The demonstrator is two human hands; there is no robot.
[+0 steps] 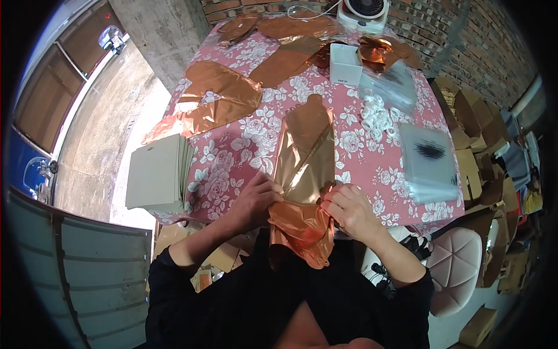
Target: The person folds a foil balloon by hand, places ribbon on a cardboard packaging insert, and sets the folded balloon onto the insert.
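Observation:
A flat copper-coloured foil balloon (305, 154) lies lengthwise in front of me, partly folded, its lower part hanging over the table's near edge. My left hand (260, 199) pinches its left side near the edge, fingers closed on the foil. On the opposite side my right hand (349, 210) grips the foil between thumb and fingers. The fold between the hands is creased and shiny. Left of it, another flat copper foil balloon (224, 96) is spread on the cloth. A stack of grey-beige cardboard sheets (157, 173) sits near my left forearm.
On the flowered tablecloth (232, 157) are clear plastic bags (429, 157), a bundle of white rings or ribbon (376, 118), a small white box (345, 65) and more foil. A fan (365, 13) stands at the back. A padded chair (455, 270) and cardboard boxes (465, 110) are at right.

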